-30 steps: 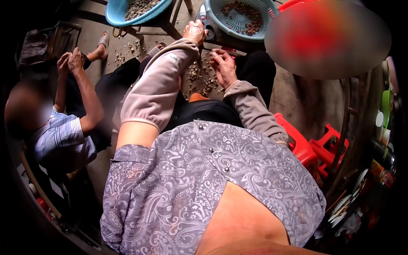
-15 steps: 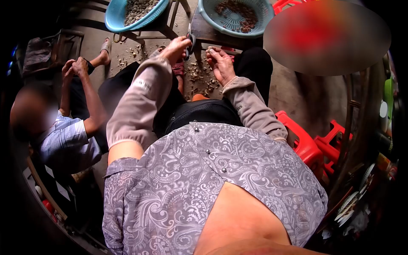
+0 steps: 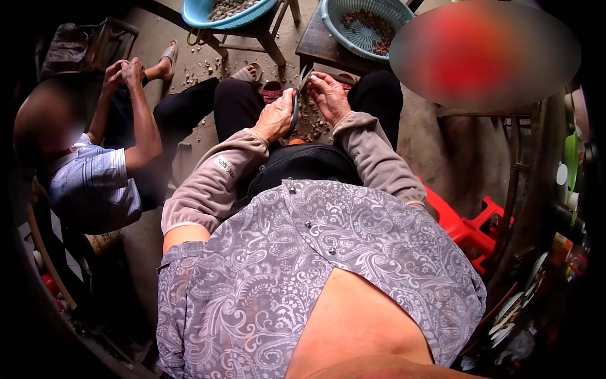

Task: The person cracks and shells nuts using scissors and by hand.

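My left hand [image 3: 276, 120] is wrapped round the dark handles of a pair of scissors [image 3: 295, 112], and the blades point up and toward my right hand. My right hand [image 3: 329, 96] pinches a small pale piece between thumb and fingertips, close to the blades. That piece is too small to name surely; it looks like a nut. Beyond my knees, a light blue colander [image 3: 324, 19] holds reddish-brown kernels. Left of it, a blue basin [image 3: 189, 18] holds pale, unshelled nuts.
The colander stands on a dark wooden stool [image 3: 312, 45], the basin on a wooden chair [image 3: 268, 45]. Shell bits [image 3: 314, 129] litter the floor between my feet. A person in a striped shirt [image 3: 101, 180] sits at my left with hands together. Red plastic stools [image 3: 464, 227] are at my right.
My left hand has come back toward my body and brought the scissors near my right hand. The view has shifted slightly, and the basin and colander appear farther right.
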`<move>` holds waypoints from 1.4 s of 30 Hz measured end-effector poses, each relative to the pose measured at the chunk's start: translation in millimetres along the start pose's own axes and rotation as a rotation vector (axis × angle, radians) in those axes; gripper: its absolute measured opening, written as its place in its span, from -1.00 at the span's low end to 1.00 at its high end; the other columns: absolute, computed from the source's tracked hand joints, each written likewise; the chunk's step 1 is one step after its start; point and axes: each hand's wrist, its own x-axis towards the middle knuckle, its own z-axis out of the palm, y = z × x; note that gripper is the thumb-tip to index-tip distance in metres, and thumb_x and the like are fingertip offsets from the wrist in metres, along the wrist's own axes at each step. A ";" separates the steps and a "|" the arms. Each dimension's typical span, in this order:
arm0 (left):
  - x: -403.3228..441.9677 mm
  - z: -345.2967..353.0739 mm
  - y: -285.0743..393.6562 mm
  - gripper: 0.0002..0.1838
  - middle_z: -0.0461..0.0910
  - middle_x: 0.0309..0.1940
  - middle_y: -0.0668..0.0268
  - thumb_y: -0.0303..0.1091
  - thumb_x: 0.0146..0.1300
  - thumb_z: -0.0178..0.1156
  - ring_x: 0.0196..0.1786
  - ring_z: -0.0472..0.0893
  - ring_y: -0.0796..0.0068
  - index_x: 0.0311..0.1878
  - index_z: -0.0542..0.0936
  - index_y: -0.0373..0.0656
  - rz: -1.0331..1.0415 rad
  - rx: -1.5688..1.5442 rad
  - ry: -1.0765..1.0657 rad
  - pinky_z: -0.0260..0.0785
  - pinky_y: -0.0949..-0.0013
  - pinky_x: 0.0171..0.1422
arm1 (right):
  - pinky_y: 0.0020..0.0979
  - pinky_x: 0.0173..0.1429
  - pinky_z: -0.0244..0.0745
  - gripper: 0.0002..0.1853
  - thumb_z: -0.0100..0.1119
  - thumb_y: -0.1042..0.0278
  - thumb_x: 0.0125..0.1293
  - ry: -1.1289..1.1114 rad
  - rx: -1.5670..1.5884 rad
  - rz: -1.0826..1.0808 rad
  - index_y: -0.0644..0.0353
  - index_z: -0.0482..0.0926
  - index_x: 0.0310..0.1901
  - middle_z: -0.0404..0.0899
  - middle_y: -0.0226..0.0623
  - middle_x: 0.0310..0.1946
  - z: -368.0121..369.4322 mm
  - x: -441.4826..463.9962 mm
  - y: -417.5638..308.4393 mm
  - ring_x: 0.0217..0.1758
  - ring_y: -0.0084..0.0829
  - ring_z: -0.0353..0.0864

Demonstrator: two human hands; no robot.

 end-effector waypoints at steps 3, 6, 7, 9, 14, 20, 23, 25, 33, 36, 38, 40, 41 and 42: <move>3.0 9.6 -7.4 -0.40 0.54 -0.26 -0.18 -0.29 0.18 0.12 -0.16 0.54 -0.17 0.21 0.13 -0.29 0.042 0.033 0.014 0.38 -0.02 -0.16 | -0.64 -0.26 0.49 -0.84 0.16 0.50 0.26 -0.003 -0.014 -0.013 0.25 0.51 -0.12 0.56 -0.42 -0.37 -0.1 -0.5 3.8 -0.36 -0.61 0.54; 7.7 15.5 -15.4 -0.41 0.54 -0.28 -0.18 -0.33 0.19 0.10 -0.20 0.55 -0.17 0.21 0.13 -0.35 0.095 0.064 0.026 0.39 -0.01 -0.20 | -0.64 -0.25 0.49 -0.84 0.16 0.50 0.26 0.001 -0.057 -0.015 0.25 0.50 -0.13 0.55 -0.43 -0.37 -3.6 3.0 6.5 -0.36 -0.61 0.54; 8.8 15.8 -16.6 -0.41 0.54 -0.30 -0.18 -0.35 0.19 0.09 -0.22 0.56 -0.17 0.21 0.12 -0.37 0.121 0.074 0.026 0.39 -0.01 -0.22 | -0.64 -0.25 0.49 -0.84 0.16 0.50 0.26 0.007 -0.069 -0.017 0.25 0.50 -0.13 0.55 -0.43 -0.38 -4.7 4.4 7.1 -0.36 -0.61 0.54; 9.8 15.8 -20.5 -0.41 0.54 -0.33 -0.17 -0.37 0.19 0.08 -0.24 0.56 -0.16 0.21 0.11 -0.41 0.151 0.084 0.015 0.39 0.00 -0.25 | -0.64 -0.25 0.49 -0.85 0.16 0.50 0.26 0.015 -0.098 -0.021 0.25 0.51 -0.13 0.55 -0.43 -0.39 -6.4 6.0 8.7 -0.37 -0.62 0.53; 10.2 18.7 -32.1 -0.43 0.54 -0.41 -0.16 -0.41 0.17 0.07 -0.29 0.57 -0.16 0.19 0.12 -0.43 0.230 0.079 0.050 0.39 0.01 -0.28 | -0.64 -0.27 0.47 -0.86 0.16 0.49 0.26 0.018 -0.158 -0.034 0.25 0.51 -0.15 0.53 -0.44 -0.42 -7.8 9.4 11.1 -0.38 -0.62 0.53; 4.1 2.4 -12.4 -0.55 0.55 -0.34 -0.19 -0.50 0.18 -0.09 -0.26 0.58 -0.16 0.14 0.18 -0.49 0.079 0.009 -0.068 0.41 -0.01 -0.20 | -0.50 -0.07 0.53 -0.89 0.13 0.49 0.29 -0.044 -0.206 -0.006 0.24 0.52 -0.16 0.59 -0.34 -0.28 -14.0 11.0 11.9 -0.22 -0.51 0.59; 3.0 13.7 -21.5 -0.45 0.55 -0.47 -0.14 -0.41 0.16 0.09 -0.31 0.58 -0.17 0.16 0.15 -0.41 0.065 -0.015 -0.024 0.41 0.01 -0.29 | -0.50 -0.07 0.53 -0.89 0.13 0.49 0.28 -0.030 -0.216 -0.012 0.24 0.52 -0.17 0.59 -0.35 -0.29 -13.2 11.5 14.8 -0.22 -0.51 0.59; 1.6 14.4 -18.3 -0.45 0.56 -0.48 -0.10 -0.40 0.16 0.10 -0.34 0.61 -0.10 0.16 0.17 -0.40 0.063 -0.019 -0.017 0.43 0.06 -0.30 | -0.58 -0.19 0.49 -0.89 0.18 0.47 0.25 -0.001 -0.211 -0.017 0.23 0.53 -0.19 0.55 -0.42 -0.38 -10.7 12.6 16.6 -0.32 -0.60 0.53; 10.0 6.9 -18.7 -0.39 0.53 -0.37 -0.10 -0.36 0.08 0.12 -0.24 0.60 -0.04 0.20 0.20 -0.32 -0.126 -0.447 0.021 0.41 0.12 -0.15 | -0.57 -0.14 0.48 -0.83 0.13 0.42 0.30 -0.010 -0.146 0.058 0.21 0.51 -0.10 0.59 -0.37 -0.28 -12.0 13.1 9.8 -0.28 -0.59 0.54; 11.4 20.1 -36.8 -0.42 0.57 -0.35 0.07 -0.37 0.14 0.08 -0.29 0.62 0.14 0.23 0.19 -0.26 -0.004 -0.314 0.060 0.45 0.26 -0.15 | -0.61 -0.20 0.47 -0.83 0.12 0.44 0.30 -0.015 -0.085 0.085 0.21 0.51 -0.09 0.58 -0.36 -0.28 -10.3 11.8 3.8 -0.29 -0.60 0.53; 8.9 20.5 -35.5 -0.37 0.54 -0.28 0.00 -0.39 0.14 0.08 -0.19 0.59 0.07 0.28 0.13 -0.23 -0.030 -0.308 -0.028 0.42 0.22 -0.07 | -0.64 -0.28 0.46 -0.86 0.12 0.44 0.29 -0.025 -0.053 0.076 0.21 0.52 -0.14 0.58 -0.40 -0.34 -7.2 11.2 2.1 -0.35 -0.62 0.53; 7.3 16.0 -25.3 -0.36 0.52 -0.25 -0.04 -0.39 0.14 0.08 -0.15 0.58 0.05 0.29 0.11 -0.22 -0.040 -0.228 -0.073 0.40 0.20 -0.04 | -0.65 -0.31 0.46 -0.88 0.12 0.46 0.28 -0.037 -0.026 0.080 0.21 0.53 -0.16 0.57 -0.42 -0.37 -8.8 11.3 2.4 -0.38 -0.62 0.53; 6.2 12.7 -19.9 -0.35 0.49 -0.18 -0.12 -0.40 0.14 0.09 -0.09 0.55 -0.04 0.30 0.09 -0.23 -0.045 -0.210 -0.091 0.38 0.14 -0.01 | -0.65 -0.31 0.46 -0.88 0.11 0.48 0.27 -0.045 -0.015 0.089 0.21 0.53 -0.16 0.57 -0.42 -0.37 -9.5 11.5 2.2 -0.37 -0.61 0.53; 6.1 14.1 -20.3 -0.35 0.49 -0.18 -0.15 -0.38 0.15 0.10 -0.10 0.54 -0.09 0.29 0.09 -0.24 -0.008 -0.186 -0.061 0.37 0.10 -0.02 | -0.64 -0.31 0.47 -0.88 0.11 0.49 0.27 -0.054 -0.006 0.098 0.21 0.53 -0.16 0.57 -0.42 -0.37 -9.3 11.4 1.9 -0.37 -0.61 0.54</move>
